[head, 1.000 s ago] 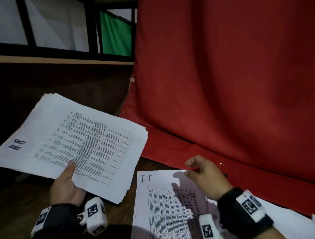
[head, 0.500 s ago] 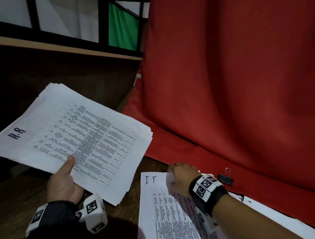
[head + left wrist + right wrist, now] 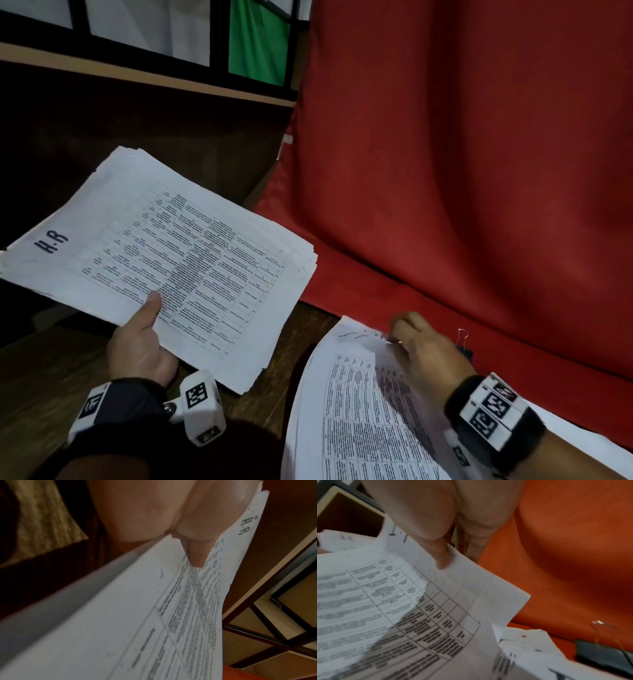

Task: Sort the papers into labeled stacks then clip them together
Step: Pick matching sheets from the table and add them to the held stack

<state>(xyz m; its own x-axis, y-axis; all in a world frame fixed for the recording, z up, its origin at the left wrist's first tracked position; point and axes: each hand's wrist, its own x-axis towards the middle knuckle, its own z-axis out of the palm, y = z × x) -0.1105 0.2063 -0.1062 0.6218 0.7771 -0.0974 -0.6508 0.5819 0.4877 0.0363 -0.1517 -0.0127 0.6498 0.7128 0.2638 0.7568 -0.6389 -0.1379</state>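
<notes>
Left hand (image 3: 138,346): closed round the near edge of the H.R stack (image 3: 161,260), thumb pressed on the printed face, fingers hidden beneath; the stack is held above the table (image 3: 41,383), presumably so that its sheets are kept together while the other hand sorts.
H.R stack: fanned slightly at its far corners; the handwritten label lies at the corner far left of the holding thumb.
Right hand (image 3: 424,353): pinched on the top edge of the I.T sheet (image 3: 359,404), thumb on the face, fingers behind; the far edge is raised and the page bowed, judged a lift towards its own pile.
Papers beneath (image 3: 527,641): left lying under the raised sheet.
Binder clip (image 3: 463,346): just beyond the right knuckles, on the red cloth (image 3: 462,171); untouched, so clipping is judged not yet begun.
Surface: dark wooden table, partly covered by the cloth, which is draped up behind.
Room: dim; a dark-framed window (image 3: 219,34) stands beyond the left hand.
</notes>
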